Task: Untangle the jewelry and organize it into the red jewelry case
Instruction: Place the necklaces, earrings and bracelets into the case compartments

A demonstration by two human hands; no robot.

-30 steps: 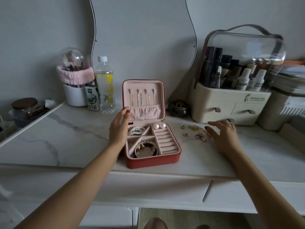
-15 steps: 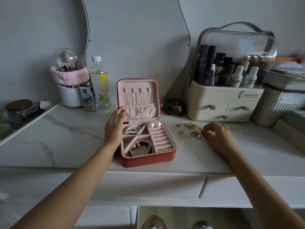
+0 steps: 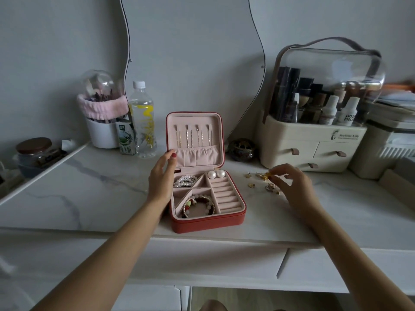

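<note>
The red jewelry case [image 3: 207, 223] stands open on the white marble tabletop [image 3: 89, 189], its lid upright with four thin chains [image 3: 195, 135] hanging above a gathered pink pocket. The left hand [image 3: 161, 178] rests against the case's left side, fingers straight and together, the thumb reaching the lid's edge. In the tray lie a pearl bracelet [image 3: 185, 181] at upper left, a beaded bracelet [image 3: 198, 206] at lower left, and two pearl earrings [image 3: 216, 174] above the ring rolls. To the right of the case, loose gold jewelry [image 3: 261, 181] is scattered on the tabletop; the right hand [image 3: 293, 187] hovers over it, thumb and forefinger pinching a small gold piece [image 3: 267, 175]. Behind sits a cream cosmetics organizer [image 3: 312, 149].
</note>
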